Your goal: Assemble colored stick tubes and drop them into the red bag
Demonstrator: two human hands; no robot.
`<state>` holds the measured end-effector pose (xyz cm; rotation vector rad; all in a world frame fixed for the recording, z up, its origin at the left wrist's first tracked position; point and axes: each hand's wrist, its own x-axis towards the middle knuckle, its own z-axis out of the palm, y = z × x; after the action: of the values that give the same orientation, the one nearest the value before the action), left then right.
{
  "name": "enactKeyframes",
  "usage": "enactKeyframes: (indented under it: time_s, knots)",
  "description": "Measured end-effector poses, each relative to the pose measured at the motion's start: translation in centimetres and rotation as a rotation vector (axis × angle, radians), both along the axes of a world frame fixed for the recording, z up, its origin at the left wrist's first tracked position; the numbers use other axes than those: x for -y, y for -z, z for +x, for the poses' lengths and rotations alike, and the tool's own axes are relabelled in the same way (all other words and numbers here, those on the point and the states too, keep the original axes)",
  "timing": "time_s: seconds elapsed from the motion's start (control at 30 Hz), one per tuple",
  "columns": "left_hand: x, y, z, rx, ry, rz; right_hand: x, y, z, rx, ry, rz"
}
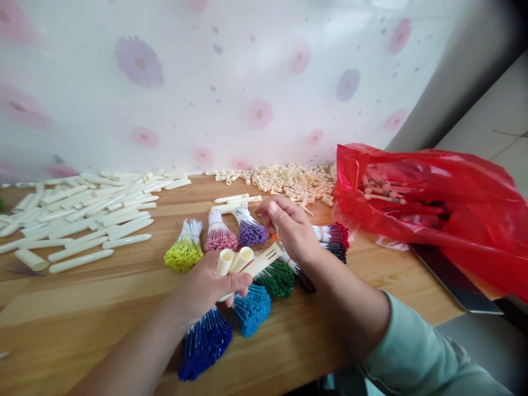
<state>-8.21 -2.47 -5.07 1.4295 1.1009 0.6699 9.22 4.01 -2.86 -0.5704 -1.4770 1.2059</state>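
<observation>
My left hand (208, 289) is closed around several cream plastic pen barrels. Two open-ended tubes (225, 262) point up from it, and another barrel (262, 261) with a slotted end slants to the right. My right hand (291, 223) is pinched above the bundles; what its fingertips hold is too small to make out. Around both hands lie banded bundles of thin white rods with coloured ends: yellow (184, 250), pink (221, 234), purple (251, 228), green (278, 279), light blue (252, 311) and dark blue (205, 344). Red (338, 233) and black (337, 251) ones are partly behind my right arm.
A heap of cream barrels (94, 212) covers the table's left side. Small slotted cream pieces (295, 180) are piled at the back by a flowered sheet (259, 82). At right, a red plastic bag (433, 187) holds assembled pieces, with a dark flat device (454, 278) beneath its edge.
</observation>
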Motion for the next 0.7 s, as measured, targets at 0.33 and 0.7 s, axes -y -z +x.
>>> enactKeyframes:
  time_s: [0.33,0.7]
  knots:
    - [0.5,-0.4,0.9,-0.078,-0.071,0.090,0.6,0.2,-1.0,0.109,-0.101,-0.020]
    - [0.1,-0.2,0.8,0.023,-0.122,-0.080,0.3,1.6,-1.7,-0.162,-0.225,-0.305]
